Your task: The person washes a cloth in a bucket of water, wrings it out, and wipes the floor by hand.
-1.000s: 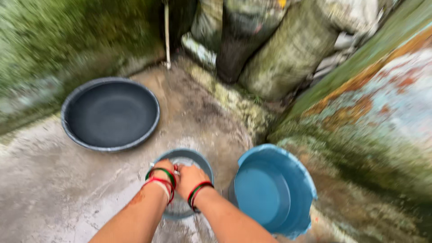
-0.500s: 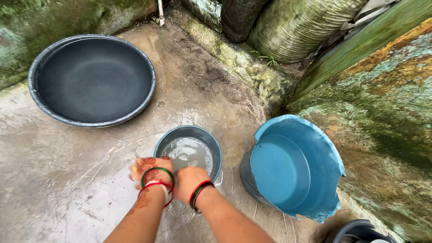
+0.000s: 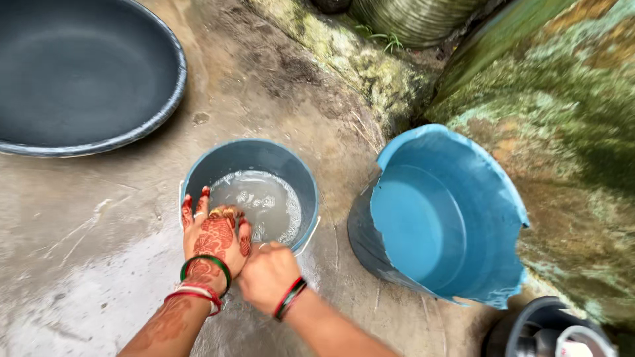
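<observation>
Head view: the left hand [image 3: 213, 238] is laid flat, fingers spread open, on the near rim of the small grey bucket [image 3: 291, 173] of soapy water. The right hand [image 3: 268, 276] is closed in a fist just beside it; contents cannot be told. The bucket stands on the wet concrete floor [image 3: 79, 244], between the dark basin [image 3: 79, 73] and the blue bucket [image 3: 463, 198].

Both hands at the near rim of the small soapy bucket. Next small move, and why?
Probably dip both hands into the water. The left hand lies flat, fingers spread over the near rim of the small grey bucket; the right hand is a fist beside it, outside the rim. The foamy water sits low in the bucket, just ahead of the fingers. Whether the fist holds anything is unclear.
</observation>
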